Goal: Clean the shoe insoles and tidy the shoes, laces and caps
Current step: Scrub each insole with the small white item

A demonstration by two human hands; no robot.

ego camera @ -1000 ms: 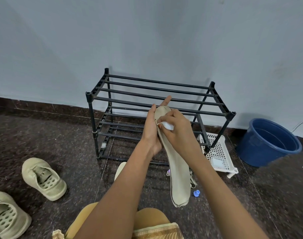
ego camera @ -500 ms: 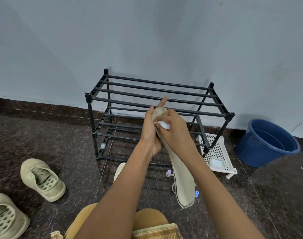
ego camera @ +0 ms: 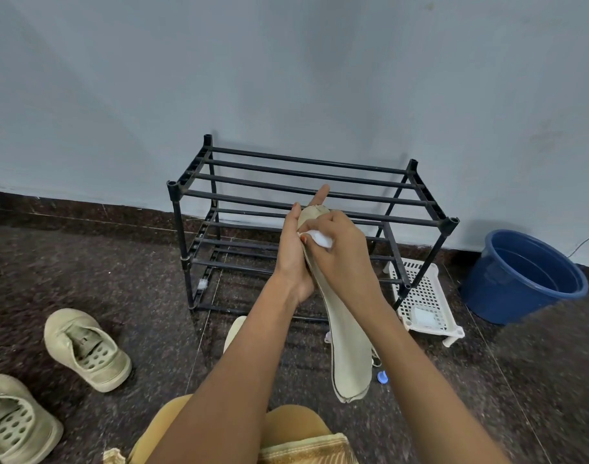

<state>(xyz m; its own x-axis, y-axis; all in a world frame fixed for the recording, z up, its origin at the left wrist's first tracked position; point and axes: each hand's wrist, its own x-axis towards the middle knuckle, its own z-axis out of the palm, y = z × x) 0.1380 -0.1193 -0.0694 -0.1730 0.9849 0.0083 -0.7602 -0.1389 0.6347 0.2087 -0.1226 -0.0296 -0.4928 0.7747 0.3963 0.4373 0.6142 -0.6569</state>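
A long beige insole [ego camera: 348, 349] hangs in front of me, toe end up. My left hand [ego camera: 294, 252] backs its upper part with straight fingers. My right hand [ego camera: 340, 259] grips a small white wipe [ego camera: 319, 238] and presses it against the insole near the top. A second insole [ego camera: 234, 331] lies on the floor, mostly hidden behind my left forearm. Two pale green shoes [ego camera: 85, 349] [ego camera: 11, 420] without laces sit on the floor at the left. A small blue cap [ego camera: 382, 377] lies on the floor beside the insole's lower end.
A black two-tier shoe rack [ego camera: 306, 182] stands against the wall. A white perforated tray [ego camera: 423, 296] holding a white pad lies right of it. A blue bucket [ego camera: 524, 276] stands at the far right. My knees [ego camera: 286, 426] and a striped cloth are at the bottom.
My right hand with the wipe has moved slightly up and down along the insole's upper part. The insole's hanging end has swung a little.
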